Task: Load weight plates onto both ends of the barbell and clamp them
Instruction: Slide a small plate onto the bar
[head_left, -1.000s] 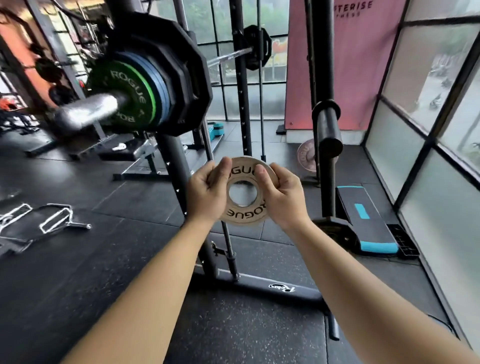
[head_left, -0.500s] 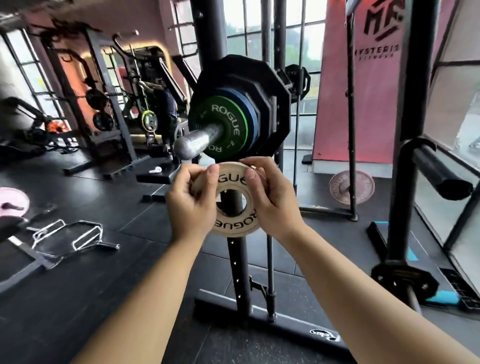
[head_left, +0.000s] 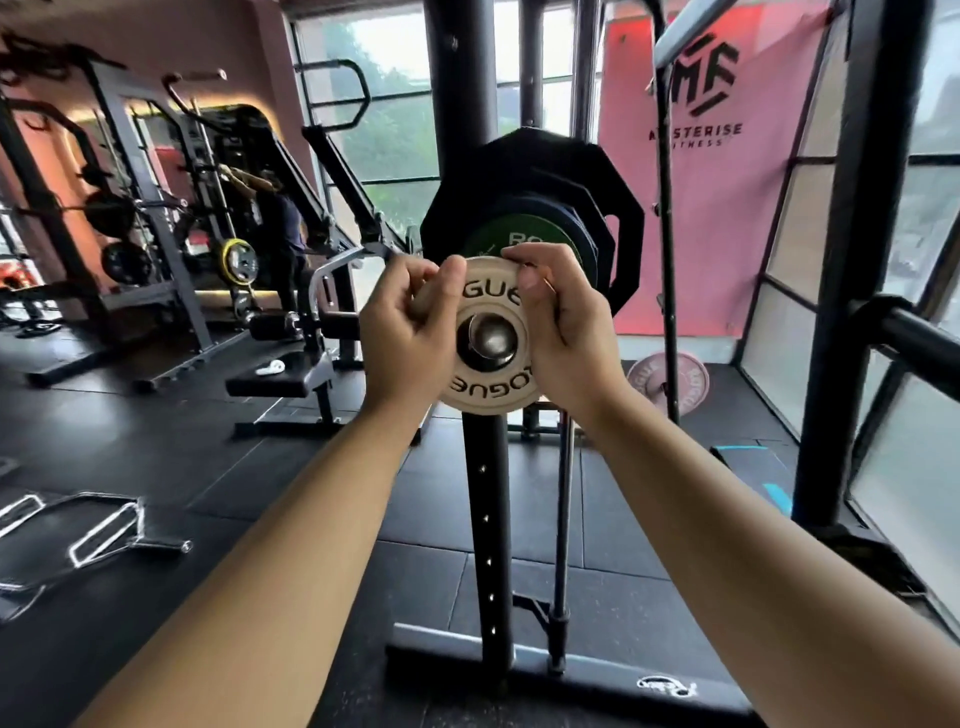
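Both hands are on the little tan plate (head_left: 491, 387), one on each side. The left hand (head_left: 410, 332) has its fingers curled round the left edge, thumb pressed on the face. The right hand (head_left: 566, 332) grips the right edge the same way, thumb up by the lettering at the top. The plate is held upright, face toward the person, right at the tip of the bar (head_left: 491, 338). The shiny bar end sits dead centre in the hole. Can't tell from here whether the plate is actually on the sleeve or just lined up in front of it.

Just behind it on the same sleeve are a green plate (head_left: 524, 234), a blue one (head_left: 576, 228) and a big black one (head_left: 545, 166), stacked tight together. The rack post (head_left: 485, 493) drops straight down below the hands to its foot on the black floor mats.

Off to the right a pink plate (head_left: 691, 382) sits low by the wall, under a red banner (head_left: 727, 234). On the left there's a bench (head_left: 291, 379), some chrome handles (head_left: 104, 530) lying on the floor, and somebody at a machine (head_left: 280, 218) way in the back.
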